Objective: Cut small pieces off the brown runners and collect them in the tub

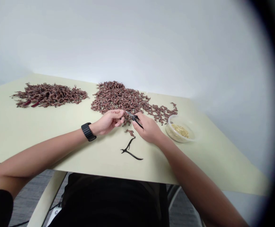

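"What does the right hand (149, 127) hold?"

"It grasps black-handled pliers (137, 121), tips toward the left hand (107, 122), before the central heap of small brown pieces (118, 97), which spreads toward the back edge of the tabletop (85, 160)."

"And the left?"

"Thumb and forefinger come together by the plier tips; whether they grip anything is too small to tell."

"What lies nearer the front edge?"

"Black nippers (128, 150), handles spread, a loose brown piece (130, 132) just behind them."

"Toward the sides?"

"A second brown heap (52, 94) near the back left corner; a clear tub (175, 137) of yellow bits (181, 130) near the right edge."
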{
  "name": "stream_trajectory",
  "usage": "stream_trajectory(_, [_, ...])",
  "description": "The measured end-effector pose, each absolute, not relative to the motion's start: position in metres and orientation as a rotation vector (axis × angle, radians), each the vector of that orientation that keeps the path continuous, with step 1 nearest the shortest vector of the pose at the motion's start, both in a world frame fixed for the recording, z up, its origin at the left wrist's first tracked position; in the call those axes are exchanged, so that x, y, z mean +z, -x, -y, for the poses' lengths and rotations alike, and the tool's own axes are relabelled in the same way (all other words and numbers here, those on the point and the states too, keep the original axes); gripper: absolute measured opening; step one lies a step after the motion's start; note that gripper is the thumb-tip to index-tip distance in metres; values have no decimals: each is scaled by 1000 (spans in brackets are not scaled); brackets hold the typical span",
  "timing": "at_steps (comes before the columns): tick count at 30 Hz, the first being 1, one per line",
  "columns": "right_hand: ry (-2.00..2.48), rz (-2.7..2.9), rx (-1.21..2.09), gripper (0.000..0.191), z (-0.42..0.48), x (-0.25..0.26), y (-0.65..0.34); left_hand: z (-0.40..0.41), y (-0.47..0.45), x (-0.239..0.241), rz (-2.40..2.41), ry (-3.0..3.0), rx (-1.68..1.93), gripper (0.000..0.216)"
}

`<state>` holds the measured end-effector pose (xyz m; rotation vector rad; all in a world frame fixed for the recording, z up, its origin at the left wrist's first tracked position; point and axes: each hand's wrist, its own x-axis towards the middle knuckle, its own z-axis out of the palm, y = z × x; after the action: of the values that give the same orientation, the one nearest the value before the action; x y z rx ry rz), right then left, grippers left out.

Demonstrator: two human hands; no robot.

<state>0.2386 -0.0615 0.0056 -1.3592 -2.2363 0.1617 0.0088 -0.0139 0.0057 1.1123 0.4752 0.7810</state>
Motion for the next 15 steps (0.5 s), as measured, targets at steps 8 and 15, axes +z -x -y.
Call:
stream_trajectory(8, [1379, 2235, 206, 28, 64, 8, -233, 18, -11, 6, -486, -1184, 837, 28])
stream_trajectory(15, [1393, 2232, 158, 28, 66, 9, -233, 19, -13, 5, -488, -1182, 850, 26])
